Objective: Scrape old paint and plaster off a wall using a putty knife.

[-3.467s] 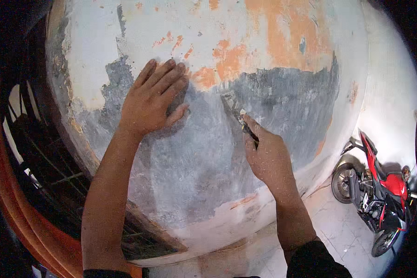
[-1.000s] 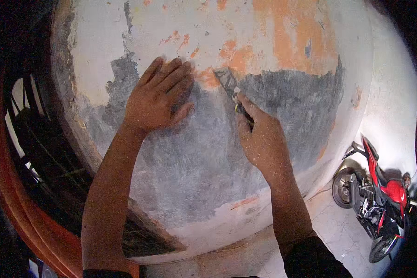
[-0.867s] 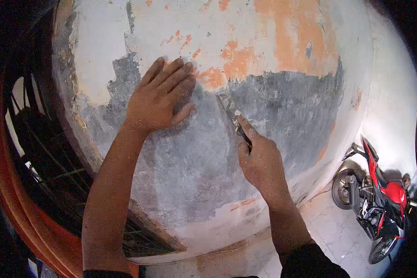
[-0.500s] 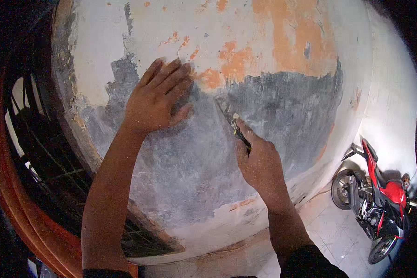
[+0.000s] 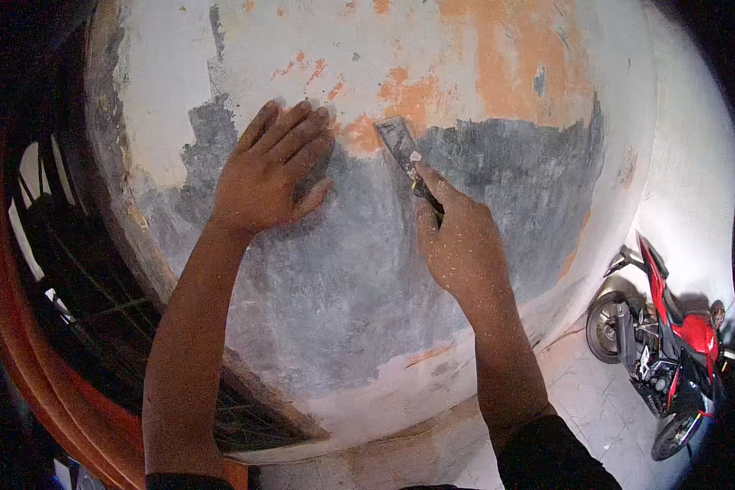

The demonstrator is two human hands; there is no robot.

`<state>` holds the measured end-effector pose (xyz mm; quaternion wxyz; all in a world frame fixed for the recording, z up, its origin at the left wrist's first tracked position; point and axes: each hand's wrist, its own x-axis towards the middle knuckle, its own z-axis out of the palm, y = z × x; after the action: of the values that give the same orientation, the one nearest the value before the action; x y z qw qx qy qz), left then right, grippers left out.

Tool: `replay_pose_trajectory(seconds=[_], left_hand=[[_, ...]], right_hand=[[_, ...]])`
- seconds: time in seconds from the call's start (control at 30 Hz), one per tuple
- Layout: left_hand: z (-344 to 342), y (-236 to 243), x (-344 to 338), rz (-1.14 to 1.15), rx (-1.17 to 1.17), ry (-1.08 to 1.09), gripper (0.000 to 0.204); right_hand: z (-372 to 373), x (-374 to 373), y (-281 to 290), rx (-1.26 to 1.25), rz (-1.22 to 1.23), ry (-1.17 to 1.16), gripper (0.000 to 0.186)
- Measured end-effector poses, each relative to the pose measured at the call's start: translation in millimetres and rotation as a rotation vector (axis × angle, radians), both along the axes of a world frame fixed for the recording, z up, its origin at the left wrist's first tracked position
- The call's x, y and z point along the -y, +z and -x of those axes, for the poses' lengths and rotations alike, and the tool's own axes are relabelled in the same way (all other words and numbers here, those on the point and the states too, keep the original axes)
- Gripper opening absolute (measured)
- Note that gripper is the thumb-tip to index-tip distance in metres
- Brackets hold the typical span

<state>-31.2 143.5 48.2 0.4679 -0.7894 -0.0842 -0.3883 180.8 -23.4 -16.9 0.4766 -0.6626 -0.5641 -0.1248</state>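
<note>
My right hand (image 5: 463, 237) is closed round the dark handle of a putty knife (image 5: 398, 145). The knife's flat metal blade points up and left, its tip at the ragged border between bare grey plaster and old paint. Pale flecks stick to the blade near my fingers. My left hand (image 5: 275, 167) rests palm down on the wall (image 5: 327, 286) with its fingers stretched upward, over the edge of the grey area. Above both hands the wall carries white paint and orange patches (image 5: 531, 65).
A red and black motorcycle (image 5: 661, 351) stands on the pale tiled floor (image 5: 584, 416) at the right, beside a white wall (image 5: 686, 163). On the left are a dark opening with bars (image 5: 98, 302) and an orange-brown curtain-like cloth (image 5: 24, 327).
My right hand has moved the putty knife upward, from the grey plaster to the paint's edge, and more of the blade's face shows. My left hand stays flat on the wall.
</note>
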Motion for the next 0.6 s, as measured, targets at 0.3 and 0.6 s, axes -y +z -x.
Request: replay_pose_trajectory(seconds=[0.3, 0.6], left_hand=[[-1, 1, -2, -0.001, -0.002, -0.017, 0.051], [1, 2, 2, -0.018, 0.003, -0.033, 0.049]], right_hand=[[-2, -7, -4, -0.017, -0.018, -0.029, 0.052], [8, 10, -10, -0.084, 0.164, -0.07, 0.051]])
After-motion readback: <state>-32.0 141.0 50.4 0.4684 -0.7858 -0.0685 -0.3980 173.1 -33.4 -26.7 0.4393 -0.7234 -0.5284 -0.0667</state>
